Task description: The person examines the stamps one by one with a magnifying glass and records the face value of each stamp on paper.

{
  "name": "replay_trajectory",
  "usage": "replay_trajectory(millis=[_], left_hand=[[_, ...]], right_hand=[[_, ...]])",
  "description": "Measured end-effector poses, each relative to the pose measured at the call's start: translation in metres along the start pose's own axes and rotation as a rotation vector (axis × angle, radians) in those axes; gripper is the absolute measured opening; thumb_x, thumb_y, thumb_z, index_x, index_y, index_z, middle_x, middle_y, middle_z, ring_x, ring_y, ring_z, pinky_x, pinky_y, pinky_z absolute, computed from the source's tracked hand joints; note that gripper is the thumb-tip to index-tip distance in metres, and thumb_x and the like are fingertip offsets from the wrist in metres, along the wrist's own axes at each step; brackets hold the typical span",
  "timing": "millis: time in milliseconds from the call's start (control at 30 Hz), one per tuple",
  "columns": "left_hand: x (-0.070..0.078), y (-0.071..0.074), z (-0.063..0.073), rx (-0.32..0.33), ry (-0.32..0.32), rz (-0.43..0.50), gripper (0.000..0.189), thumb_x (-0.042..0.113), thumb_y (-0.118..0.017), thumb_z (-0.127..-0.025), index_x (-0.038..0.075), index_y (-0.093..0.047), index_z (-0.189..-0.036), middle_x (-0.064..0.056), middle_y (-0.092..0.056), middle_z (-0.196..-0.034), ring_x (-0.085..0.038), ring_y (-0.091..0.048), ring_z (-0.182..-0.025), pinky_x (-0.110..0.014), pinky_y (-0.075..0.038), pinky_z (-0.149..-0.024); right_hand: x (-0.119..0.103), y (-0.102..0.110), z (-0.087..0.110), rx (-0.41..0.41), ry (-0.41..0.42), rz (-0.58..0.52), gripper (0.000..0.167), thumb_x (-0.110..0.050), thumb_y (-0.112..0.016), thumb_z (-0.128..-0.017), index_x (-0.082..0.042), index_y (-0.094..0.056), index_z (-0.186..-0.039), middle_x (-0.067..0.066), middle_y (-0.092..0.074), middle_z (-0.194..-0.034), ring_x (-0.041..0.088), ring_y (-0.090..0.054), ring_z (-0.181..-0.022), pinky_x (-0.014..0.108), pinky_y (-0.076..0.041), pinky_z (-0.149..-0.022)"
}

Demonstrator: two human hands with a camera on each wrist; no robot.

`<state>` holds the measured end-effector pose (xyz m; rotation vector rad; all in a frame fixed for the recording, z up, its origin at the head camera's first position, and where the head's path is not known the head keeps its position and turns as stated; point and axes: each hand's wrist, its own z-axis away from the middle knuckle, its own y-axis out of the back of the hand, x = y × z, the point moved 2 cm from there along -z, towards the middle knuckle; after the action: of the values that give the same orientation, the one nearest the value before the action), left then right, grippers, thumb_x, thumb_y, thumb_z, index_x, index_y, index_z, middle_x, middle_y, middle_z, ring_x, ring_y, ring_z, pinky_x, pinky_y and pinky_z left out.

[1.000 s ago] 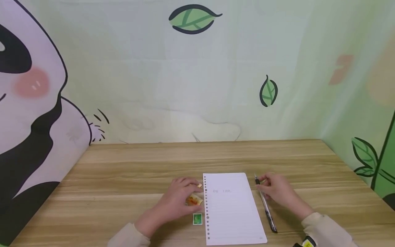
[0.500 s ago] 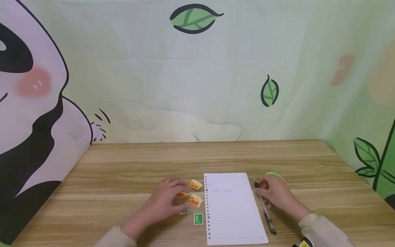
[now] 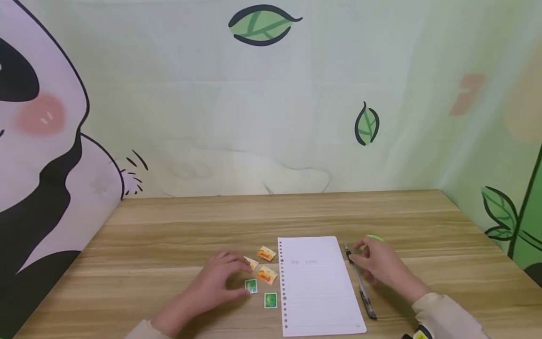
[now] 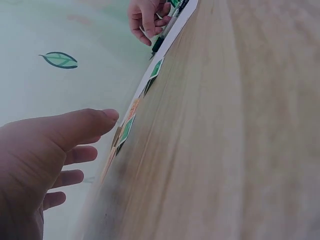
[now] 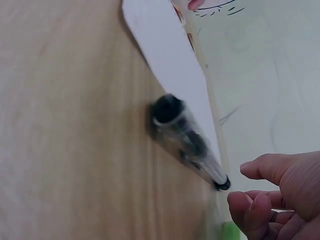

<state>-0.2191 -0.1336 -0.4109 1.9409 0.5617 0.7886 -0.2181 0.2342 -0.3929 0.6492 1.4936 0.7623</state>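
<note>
My left hand hovers with loosely bent fingers at the left of several small stamps, holding nothing. Two are green, a nearer stamp and another stamp by the thumb. The others are orange-yellow, such as the stamp beside the paper; one is partly covered by my fingers. A lined, punched sheet of paper with faint writing lies between the hands. Right of it rests a clear-barrelled pen. My right hand is at its tip; in the right wrist view, thumb and fingers stand apart from the pen.
Behind the right hand a green curved edge shows; most of that object is hidden. The wooden table runs back to a printed cloth backdrop. A black and yellow thing sits at the right sleeve.
My left hand has drawn back to the left, uncovering the orange and green stamps. The pen has shifted slightly left, with my right hand staying near its tip.
</note>
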Motion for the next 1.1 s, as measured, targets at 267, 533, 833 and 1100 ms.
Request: replay_trajectory(millis=[267,533,833,1100], left_hand=[[-0.003,-0.003,0.01,0.005,0.022,0.03,0.028,0.035,-0.08,-0.073,0.027,-0.07,-0.098,0.01,-0.068,-0.109,-0.017,-0.055,-0.11,-0.051,-0.038,-0.104],[-0.005,-0.007,0.013,-0.016,0.033,0.044,0.025,0.034,-0.08,-0.074,0.027,-0.071,-0.096,0.012,-0.067,-0.108,-0.015,-0.055,-0.109,-0.049,-0.04,-0.101],[-0.006,-0.008,0.01,-0.02,0.038,0.044,0.021,0.033,-0.08,-0.075,0.027,-0.072,-0.093,0.011,-0.067,-0.108,-0.014,-0.056,-0.107,-0.045,-0.042,-0.096],[-0.006,-0.008,0.011,-0.018,0.041,0.046,0.021,0.033,-0.08,-0.075,0.027,-0.071,-0.093,0.011,-0.067,-0.109,-0.014,-0.055,-0.107,-0.045,-0.042,-0.096]], right_hand=[[-0.002,0.02,0.008,0.018,0.044,0.046,0.031,-0.018,-0.063,-0.09,0.003,-0.059,-0.112,0.004,-0.061,-0.076,0.014,-0.054,-0.056,0.022,-0.04,-0.046],[0.009,0.04,0.019,0.085,0.056,0.209,0.023,-0.021,-0.065,-0.089,-0.002,-0.062,-0.101,0.0,-0.061,-0.078,0.011,-0.047,-0.061,0.024,-0.037,-0.052],[0.025,0.051,0.025,0.082,0.022,0.286,0.02,-0.022,-0.07,-0.083,-0.006,-0.062,-0.09,0.001,-0.062,-0.076,0.012,-0.05,-0.066,0.027,-0.039,-0.056],[0.036,0.047,0.027,0.011,-0.009,0.315,0.018,-0.019,-0.072,-0.08,-0.006,-0.06,-0.085,0.002,-0.063,-0.075,0.013,-0.054,-0.066,0.029,-0.045,-0.056]])
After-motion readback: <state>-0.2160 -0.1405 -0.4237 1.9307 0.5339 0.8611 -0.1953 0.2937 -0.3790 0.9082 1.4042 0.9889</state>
